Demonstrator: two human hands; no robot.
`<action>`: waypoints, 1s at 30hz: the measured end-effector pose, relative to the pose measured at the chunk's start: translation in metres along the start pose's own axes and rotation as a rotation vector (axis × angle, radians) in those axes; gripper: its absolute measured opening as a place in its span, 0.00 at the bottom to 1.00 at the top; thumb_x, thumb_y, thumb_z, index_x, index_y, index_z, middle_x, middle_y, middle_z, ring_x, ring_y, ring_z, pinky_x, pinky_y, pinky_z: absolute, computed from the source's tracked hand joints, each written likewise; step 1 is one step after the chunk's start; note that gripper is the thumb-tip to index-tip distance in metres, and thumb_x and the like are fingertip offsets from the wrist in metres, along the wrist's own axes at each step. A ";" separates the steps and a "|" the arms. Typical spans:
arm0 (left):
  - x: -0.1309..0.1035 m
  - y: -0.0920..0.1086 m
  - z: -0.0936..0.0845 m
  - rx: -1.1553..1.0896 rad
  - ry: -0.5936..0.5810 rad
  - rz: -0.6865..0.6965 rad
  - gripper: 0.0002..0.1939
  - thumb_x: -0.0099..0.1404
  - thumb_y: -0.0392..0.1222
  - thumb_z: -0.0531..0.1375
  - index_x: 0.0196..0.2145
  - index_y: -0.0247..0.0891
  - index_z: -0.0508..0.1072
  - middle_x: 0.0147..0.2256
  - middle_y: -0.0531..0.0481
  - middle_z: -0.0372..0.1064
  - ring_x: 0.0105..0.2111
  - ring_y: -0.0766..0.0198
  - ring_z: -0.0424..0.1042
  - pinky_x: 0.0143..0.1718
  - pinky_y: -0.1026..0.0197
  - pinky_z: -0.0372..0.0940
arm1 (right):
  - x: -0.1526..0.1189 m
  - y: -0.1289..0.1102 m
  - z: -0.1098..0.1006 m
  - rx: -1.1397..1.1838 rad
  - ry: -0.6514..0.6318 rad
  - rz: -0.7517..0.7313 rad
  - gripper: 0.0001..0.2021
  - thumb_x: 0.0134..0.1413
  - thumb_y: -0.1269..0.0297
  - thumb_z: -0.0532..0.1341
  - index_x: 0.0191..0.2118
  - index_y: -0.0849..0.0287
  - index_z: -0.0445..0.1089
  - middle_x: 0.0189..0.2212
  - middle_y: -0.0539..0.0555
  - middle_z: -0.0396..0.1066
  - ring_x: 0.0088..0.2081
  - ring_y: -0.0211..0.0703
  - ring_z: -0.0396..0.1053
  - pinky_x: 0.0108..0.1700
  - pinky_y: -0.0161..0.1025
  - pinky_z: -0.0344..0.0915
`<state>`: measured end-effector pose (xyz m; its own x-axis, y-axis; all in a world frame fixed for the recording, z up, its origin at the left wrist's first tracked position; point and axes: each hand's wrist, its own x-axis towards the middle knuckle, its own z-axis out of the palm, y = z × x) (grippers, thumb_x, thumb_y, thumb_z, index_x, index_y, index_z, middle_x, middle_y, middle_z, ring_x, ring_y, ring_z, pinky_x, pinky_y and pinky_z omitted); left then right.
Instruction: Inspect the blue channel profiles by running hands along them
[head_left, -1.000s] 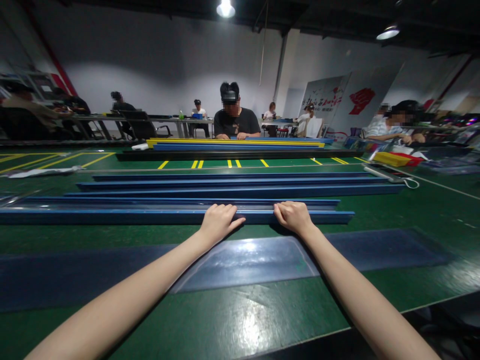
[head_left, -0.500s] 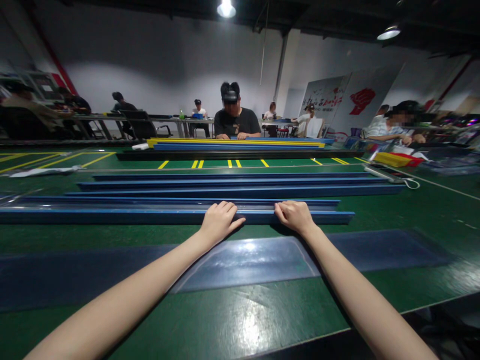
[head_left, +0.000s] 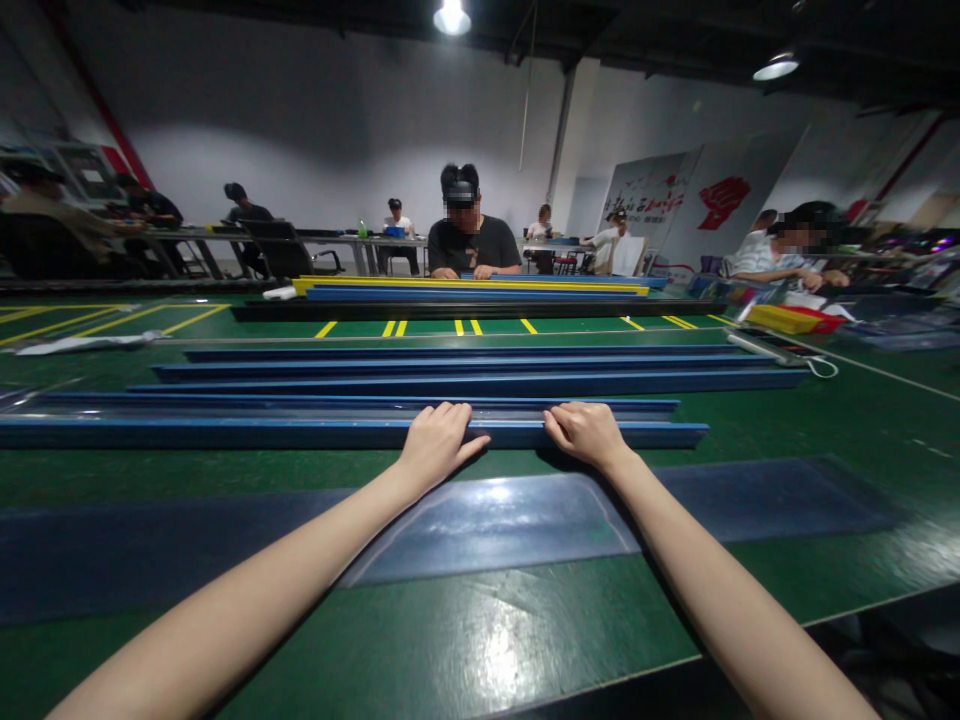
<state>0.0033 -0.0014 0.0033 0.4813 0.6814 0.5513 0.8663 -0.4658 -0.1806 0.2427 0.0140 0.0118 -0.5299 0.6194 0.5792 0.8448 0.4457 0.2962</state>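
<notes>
Left hand [head_left: 442, 440]: grip closed over the near wall of the blue channel [head_left: 225, 434], thumb laid along the outer face, fingers hooked over the top edge. Right hand [head_left: 585, 432]: grip likewise closed on the same wall, fingers curled over the edge, a short length of wall exposed between the two hands. The channel lies lengthwise across the green bench [head_left: 420, 640], directly ahead of the wearer; its right end is visible a little beyond the right hand, its left end runs out of view. Glossy, transparent material shows inside it. On the near side, beneath both forearms, a clear sheet [head_left: 499, 520] lies flat, apart from the channel. Just beyond the channel, further blue rails [head_left: 480, 382] lie roughly parallel to it. A white device [head_left: 772, 348] with a looped cable sits near their right ends. Past yellow markings [head_left: 465, 328] on the surface are a black strip [head_left: 480, 311] and a yellow strip [head_left: 472, 285]. A person in a dark shirt [head_left: 474, 245] is seated opposite, hands at the strips; other people work in the background
</notes>
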 end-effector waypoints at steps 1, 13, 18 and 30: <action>0.000 0.000 0.000 -0.002 -0.001 -0.004 0.19 0.61 0.56 0.50 0.32 0.35 0.64 0.30 0.46 0.67 0.31 0.60 0.65 0.30 0.60 0.53 | 0.000 0.000 -0.001 0.011 -0.016 -0.014 0.21 0.56 0.61 0.46 0.18 0.61 0.67 0.17 0.53 0.68 0.20 0.34 0.62 0.25 0.35 0.44; -0.001 -0.001 0.002 0.014 0.002 -0.017 0.20 0.61 0.57 0.49 0.31 0.34 0.64 0.27 0.46 0.66 0.30 0.59 0.65 0.30 0.60 0.52 | 0.001 -0.003 -0.007 0.098 -0.059 -0.051 0.22 0.55 0.51 0.48 0.21 0.61 0.65 0.18 0.53 0.67 0.20 0.34 0.60 0.25 0.35 0.43; -0.001 -0.001 0.003 0.035 0.008 -0.015 0.21 0.61 0.58 0.49 0.31 0.34 0.64 0.27 0.46 0.66 0.30 0.60 0.65 0.30 0.60 0.52 | 0.001 -0.002 -0.005 0.110 -0.048 -0.065 0.22 0.55 0.52 0.48 0.21 0.61 0.64 0.18 0.53 0.67 0.21 0.34 0.60 0.25 0.34 0.43; -0.001 -0.001 0.003 0.018 -0.003 -0.028 0.21 0.60 0.58 0.48 0.30 0.35 0.64 0.27 0.46 0.67 0.29 0.59 0.66 0.30 0.59 0.52 | 0.001 -0.004 -0.008 0.113 -0.055 -0.054 0.22 0.55 0.52 0.47 0.20 0.61 0.65 0.18 0.53 0.67 0.20 0.34 0.60 0.25 0.35 0.43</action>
<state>0.0023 0.0003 0.0007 0.4577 0.6956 0.5538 0.8815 -0.4364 -0.1803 0.2393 0.0082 0.0171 -0.5804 0.6254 0.5216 0.8026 0.5477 0.2364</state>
